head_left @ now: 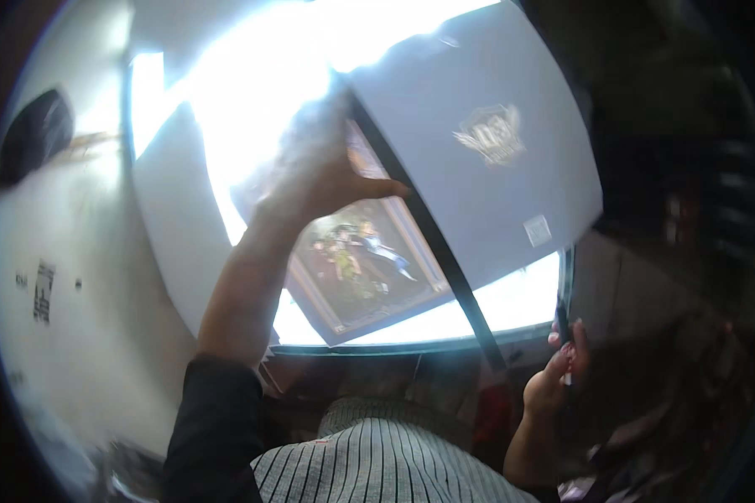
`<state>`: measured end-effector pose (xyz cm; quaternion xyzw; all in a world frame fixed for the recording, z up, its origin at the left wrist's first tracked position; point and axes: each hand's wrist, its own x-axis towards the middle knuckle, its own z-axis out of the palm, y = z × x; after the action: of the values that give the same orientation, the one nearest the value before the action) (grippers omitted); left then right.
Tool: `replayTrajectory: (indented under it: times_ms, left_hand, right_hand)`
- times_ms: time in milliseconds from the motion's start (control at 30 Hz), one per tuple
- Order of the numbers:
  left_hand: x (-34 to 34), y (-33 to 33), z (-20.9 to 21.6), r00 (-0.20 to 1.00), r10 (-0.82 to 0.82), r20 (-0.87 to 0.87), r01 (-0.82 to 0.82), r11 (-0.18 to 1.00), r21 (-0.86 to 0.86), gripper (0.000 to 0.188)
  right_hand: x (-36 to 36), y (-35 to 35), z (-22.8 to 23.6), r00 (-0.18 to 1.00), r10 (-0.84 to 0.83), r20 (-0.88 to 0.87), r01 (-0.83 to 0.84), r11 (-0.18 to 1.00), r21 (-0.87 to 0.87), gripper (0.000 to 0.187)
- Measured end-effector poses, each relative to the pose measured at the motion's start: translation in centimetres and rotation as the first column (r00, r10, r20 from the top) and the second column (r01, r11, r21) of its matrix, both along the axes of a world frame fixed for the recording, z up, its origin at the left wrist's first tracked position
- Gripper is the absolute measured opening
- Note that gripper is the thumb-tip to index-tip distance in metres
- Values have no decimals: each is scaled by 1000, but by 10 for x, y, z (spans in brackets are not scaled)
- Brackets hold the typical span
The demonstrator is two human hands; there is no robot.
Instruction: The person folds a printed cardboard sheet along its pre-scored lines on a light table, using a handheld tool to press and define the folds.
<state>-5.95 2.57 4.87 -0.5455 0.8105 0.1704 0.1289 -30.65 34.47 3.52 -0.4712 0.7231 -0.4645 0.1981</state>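
Observation:
My left hand (pixel 315 168) reaches over a bright, glowing tabletop (pixel 520 293). Its thumb is stretched out onto a long dark flat strip (pixel 419 222), and its fingers are partly lost in blur and glare. Beneath the hand lies a printed picture (pixel 361 260) with a dark centre, small colourful figures and a pale border. The strip runs slantwise along the picture's right side, beside a large pale grey sheet (pixel 495 92) with an emblem. Off the table's right corner, my right hand (pixel 554 373) is closed round a slim, dark, pen-shaped tool (pixel 563 323); its exact kind is unclear.
Another pale sheet or panel (pixel 172 201) lies at the table's left. Further left is a light surface with dark printed marks (pixel 44 289) and a dark rounded object (pixel 38 134). Strong glare washes out the far side. Dim, cluttered shapes fill the right.

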Motion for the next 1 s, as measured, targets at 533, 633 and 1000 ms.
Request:
replayTrajectory:
  times_ms: [533, 633, 1000]
  left_hand:
    - [10, 6, 1, 997, 35, -69, -32, 999, 43, 143]
    - [12, 7, 0, 997, 29, -76, -26, 999, 34, 142]
    - [15, 3, -18, 999, 25, -27, -27, 998, -60, 146]
  right_hand:
    - [106, -350, -35, 898, 427, -110, -437, 893, -105, 16]
    - [100, -347, -31, 856, 486, -177, -511, 849, -137, 17]
    - [19, -118, 7, 815, 579, -26, -563, 801, 205, 13]
